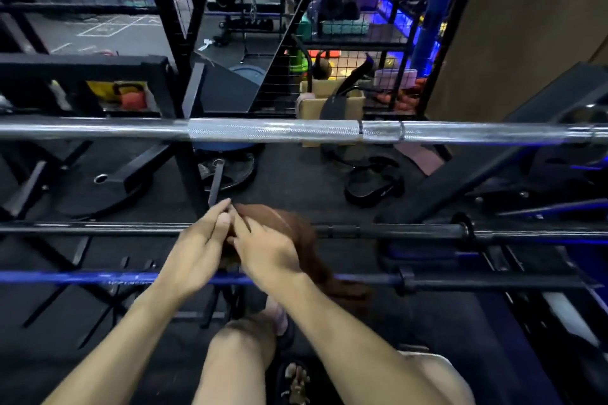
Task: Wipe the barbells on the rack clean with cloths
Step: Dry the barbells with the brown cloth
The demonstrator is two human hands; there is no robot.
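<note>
Three barbells lie across the rack in front of me. The top one is a chrome barbell (pixel 273 130), the middle a black barbell (pixel 394 231), the lowest a blue-lit barbell (pixel 82 277). A brown cloth (pixel 296 233) is draped over the black bar at its middle and hangs down blurred past the lowest bar. My right hand (pixel 263 248) grips the cloth on the black bar. My left hand (pixel 200 246) is beside it, fingers extended and pinching the cloth's upper edge.
Weight plates (pixel 98 187) and straps (pixel 371 181) lie on the dark floor beyond the rack. Black rack uprights (pixel 184 43) and wire shelving with gear (pixel 355 52) stand behind. A slanted rack arm (pixel 493 161) rises at right. My knee and sandalled feet are below.
</note>
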